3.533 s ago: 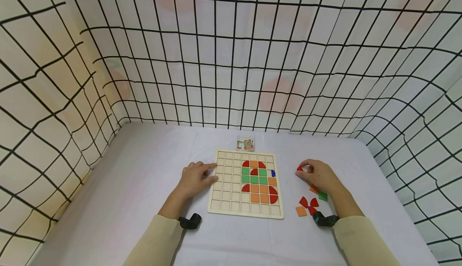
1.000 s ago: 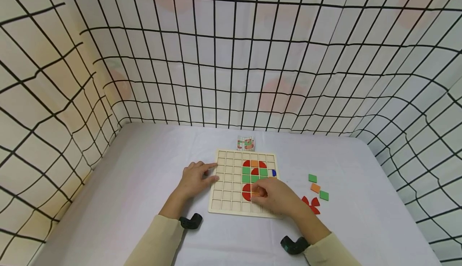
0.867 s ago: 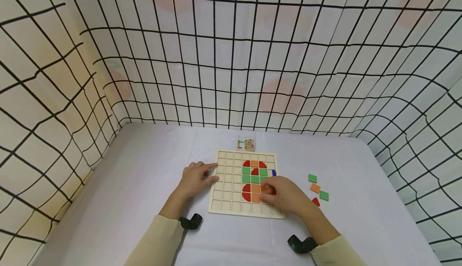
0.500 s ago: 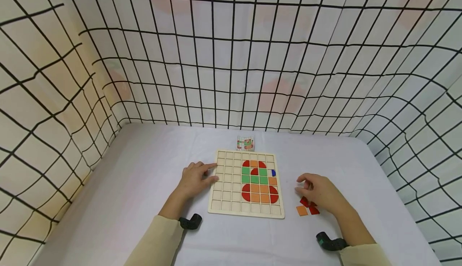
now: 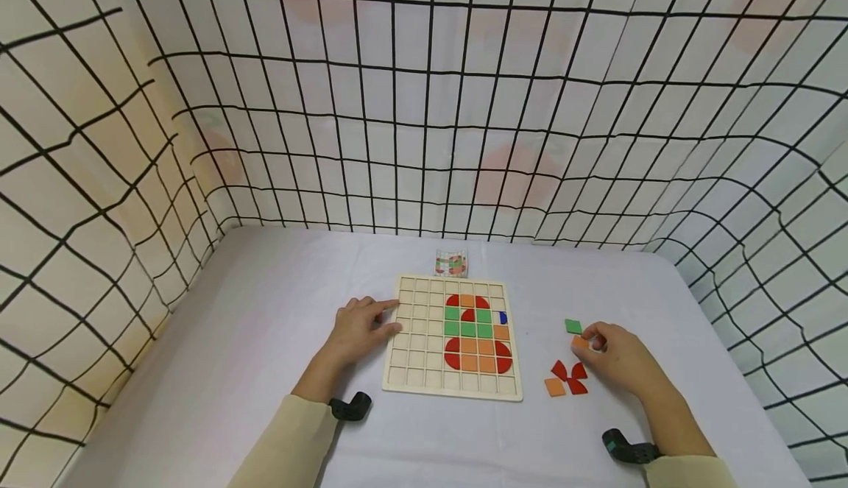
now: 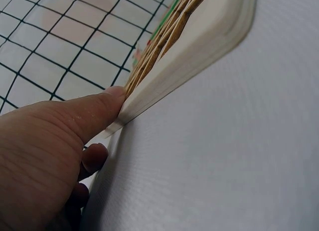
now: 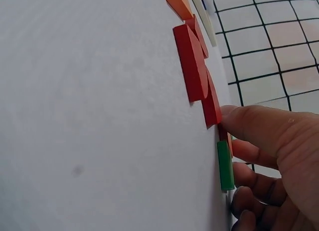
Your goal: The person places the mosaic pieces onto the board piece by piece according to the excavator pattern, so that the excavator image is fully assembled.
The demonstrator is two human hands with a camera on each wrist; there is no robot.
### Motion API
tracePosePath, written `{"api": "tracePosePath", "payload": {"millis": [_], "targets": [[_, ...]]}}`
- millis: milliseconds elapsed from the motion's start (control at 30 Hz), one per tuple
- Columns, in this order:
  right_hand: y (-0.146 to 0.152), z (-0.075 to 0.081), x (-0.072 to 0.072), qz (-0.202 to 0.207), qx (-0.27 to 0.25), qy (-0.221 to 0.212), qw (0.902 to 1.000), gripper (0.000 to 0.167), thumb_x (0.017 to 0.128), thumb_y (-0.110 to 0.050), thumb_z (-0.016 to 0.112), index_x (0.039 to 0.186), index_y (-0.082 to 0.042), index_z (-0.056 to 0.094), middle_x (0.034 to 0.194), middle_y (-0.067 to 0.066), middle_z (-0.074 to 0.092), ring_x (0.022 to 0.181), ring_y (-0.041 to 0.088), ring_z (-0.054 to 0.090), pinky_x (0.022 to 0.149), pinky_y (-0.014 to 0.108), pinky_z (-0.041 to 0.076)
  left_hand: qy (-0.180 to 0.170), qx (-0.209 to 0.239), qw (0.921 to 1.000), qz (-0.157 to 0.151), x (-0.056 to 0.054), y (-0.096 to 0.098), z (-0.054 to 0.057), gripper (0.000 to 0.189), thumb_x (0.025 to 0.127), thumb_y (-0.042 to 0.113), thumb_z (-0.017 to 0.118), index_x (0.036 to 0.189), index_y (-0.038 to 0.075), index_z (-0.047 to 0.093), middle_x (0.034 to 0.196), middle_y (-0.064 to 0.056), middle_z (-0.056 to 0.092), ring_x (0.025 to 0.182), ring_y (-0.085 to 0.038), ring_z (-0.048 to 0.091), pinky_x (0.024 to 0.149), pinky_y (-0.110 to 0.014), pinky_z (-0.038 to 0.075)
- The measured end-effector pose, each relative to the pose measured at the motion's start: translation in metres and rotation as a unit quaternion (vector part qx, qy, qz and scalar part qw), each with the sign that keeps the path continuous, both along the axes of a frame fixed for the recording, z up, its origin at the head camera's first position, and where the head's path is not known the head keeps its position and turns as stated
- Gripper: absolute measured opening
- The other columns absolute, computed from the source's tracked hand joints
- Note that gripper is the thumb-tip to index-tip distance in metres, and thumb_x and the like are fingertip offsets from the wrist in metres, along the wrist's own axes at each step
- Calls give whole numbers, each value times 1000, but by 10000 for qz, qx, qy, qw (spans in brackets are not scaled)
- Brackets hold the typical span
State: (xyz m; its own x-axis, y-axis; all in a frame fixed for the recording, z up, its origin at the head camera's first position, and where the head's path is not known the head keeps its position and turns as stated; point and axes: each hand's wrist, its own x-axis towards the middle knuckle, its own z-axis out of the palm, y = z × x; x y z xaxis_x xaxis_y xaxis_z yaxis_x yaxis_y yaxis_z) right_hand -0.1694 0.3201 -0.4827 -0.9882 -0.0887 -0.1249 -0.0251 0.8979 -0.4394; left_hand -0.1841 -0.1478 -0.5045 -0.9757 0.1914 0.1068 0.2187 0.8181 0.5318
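Note:
A wooden grid board (image 5: 414,378) lies in the head view's lower middle, with red, orange, green and blue pieces in its right half. My left hand (image 5: 355,330) touches its left edge with extended forefinger and thumb; up close, the thumb (image 6: 94,111) rests against the pale rim. Right of the board, my right hand (image 5: 619,355) pinches an orange square tile (image 5: 579,342) between thumb and forefinger, low at the table. Beside it are a green tile (image 5: 573,326) and several red quarter-round pieces (image 5: 578,386). In the right wrist view, another green tile (image 7: 225,166) stands near the fingers.
A small pattern card (image 5: 451,262) sits behind the board. Another orange tile (image 5: 555,387) lies left of the red pieces. Black wire mesh (image 5: 424,105) encloses the back and sides of the white-covered table (image 5: 278,274).
The right hand has carried a red quarter-round piece to the board's lower left red shape, then gone back right to the loose pieces and gripped an orange tile. My left hand stays put.

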Motion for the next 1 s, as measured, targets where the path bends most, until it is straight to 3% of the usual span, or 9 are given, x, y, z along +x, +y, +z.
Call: {"api": "tracePosePath", "payload": {"millis": [533,833,1000], "targets": [[-5,1,2,42,-69,88,9999,42,91,-37,77,113,-2,67,95,5,63,86,20,54,72,35,46,-36,-22,10000,66,0,1,3,50,92,42,74,138,23,66,88,5,57,84,-14,43,79,-36,31],[-45,9,4,318,-315,46,9990,31,91,-31,78,110,-8,69,90,2,57,73,16,52,57,26,45,-42,10,10000,67,0,1,1,50,92,42,74,138,23,66,88,5,58,85,-14,43,81,-37,32],[-75,12,-1,549,-179,127,9983,28,91,-31,77,110,-12,71,90,0,57,75,15,51,59,26,43,-10,-22,10000,54,0,2,0,49,93,42,73,138,23,66,88,4,58,84,-15,43,79,-36,31]]}}
